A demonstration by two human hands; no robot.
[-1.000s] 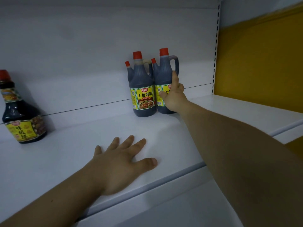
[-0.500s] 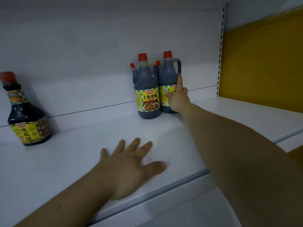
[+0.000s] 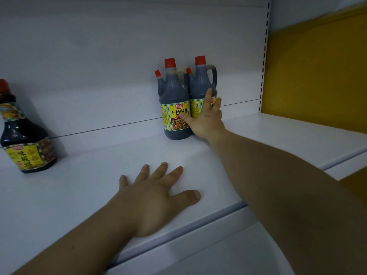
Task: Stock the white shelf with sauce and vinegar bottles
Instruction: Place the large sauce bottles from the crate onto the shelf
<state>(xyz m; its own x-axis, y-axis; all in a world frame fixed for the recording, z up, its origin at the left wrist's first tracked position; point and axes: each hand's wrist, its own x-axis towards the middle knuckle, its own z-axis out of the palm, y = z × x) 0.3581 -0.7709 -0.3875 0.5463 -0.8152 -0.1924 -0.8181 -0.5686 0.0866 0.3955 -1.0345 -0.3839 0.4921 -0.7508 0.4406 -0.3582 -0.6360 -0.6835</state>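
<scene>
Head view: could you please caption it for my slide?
Right hand touches a sauce bottle on the shelf; left hand lies flat.

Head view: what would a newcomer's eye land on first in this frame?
Side by side at the back of the white shelf stand the left handled bottle and the right handled bottle, both dark with red caps; the right hand rests open on the latter's label. The left hand lies flat near the shelf's front edge. A squat bottle stands alone at far left; a yellow panel fills the right.
</scene>
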